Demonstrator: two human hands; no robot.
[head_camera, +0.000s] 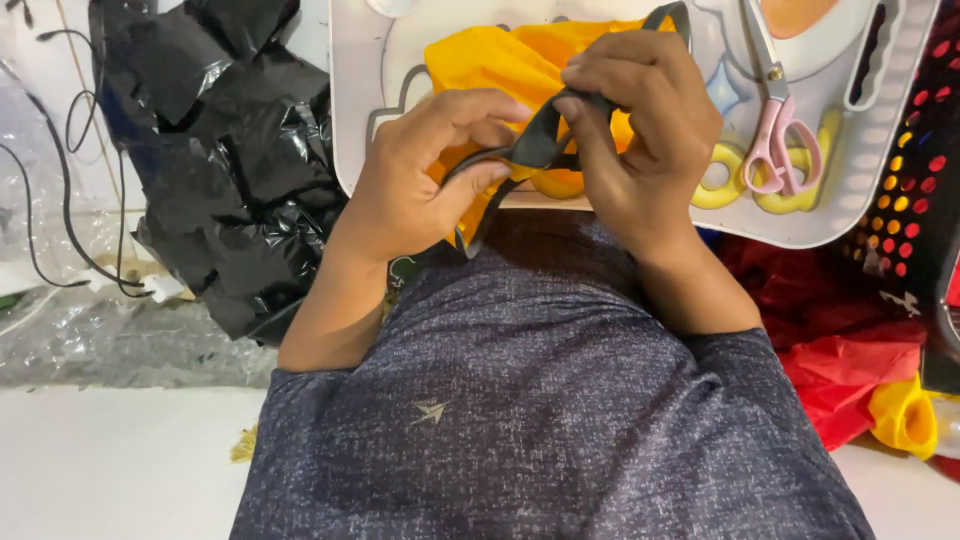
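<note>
My left hand (420, 170) and my right hand (640, 130) meet over the near edge of a white tray table (350, 110). Both pinch a narrow black strap (540, 135), which loops up past my right fingers to the tray's top and hangs down below my left thumb. Yellow cloth (490, 60) lies bunched on the tray behind the strap, partly hidden by my hands.
Pink-handled scissors (775, 130) and yellow-handled scissors (720, 185) rest on the tray's right side. A black plastic bag (220, 150) sits at left with thin black cables (60, 200). Red cloth (850, 350) and a yellow piece (905, 415) lie at right. My grey shirt (540, 400) fills the foreground.
</note>
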